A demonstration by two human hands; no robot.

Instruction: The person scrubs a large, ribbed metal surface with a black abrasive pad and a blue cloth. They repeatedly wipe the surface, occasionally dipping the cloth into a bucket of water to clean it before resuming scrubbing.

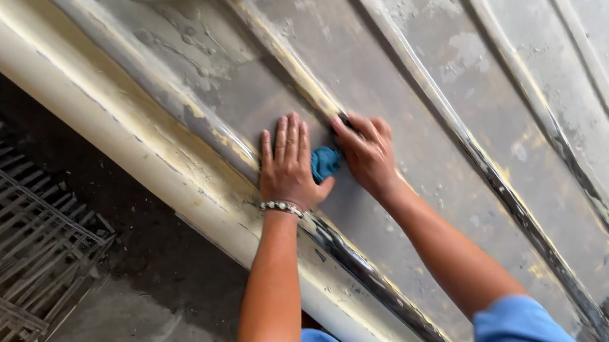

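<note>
- Fingers first: left hand (287, 167) lies flat, fingers spread and pressed onto the grey hull surface (405, 103), gripping nothing, thumb just touching the cloth.
- Right hand (367, 153) is curled with fingertips pushing down right beside a raised rib (291, 71); it looks like it's pinching the blue cloth (324, 162), but I can't tell for sure how much of it is under the palm.
- That cloth is bunched up between the two hands, sitting on the hull panel and touching both.
- Beaded bracelet (281, 208) on the left wrist, blue sleeves (517, 327) at the bottom edge.
- Moving out: the hull looks like an upturned boat with several long ribs running diagonally. Lots of worn patches, yellowish paint showing through grey, pale dusty blotches further up.
- Progress-wise, my guess is it's early or middle: the panel around the hands looks a bit smoother, but the ribs and upper panels are rough and blotchy, so plenty left.
- Off to the left, a thick cream rim (76, 107), then dark floor and a metal grate (5, 218).
</note>
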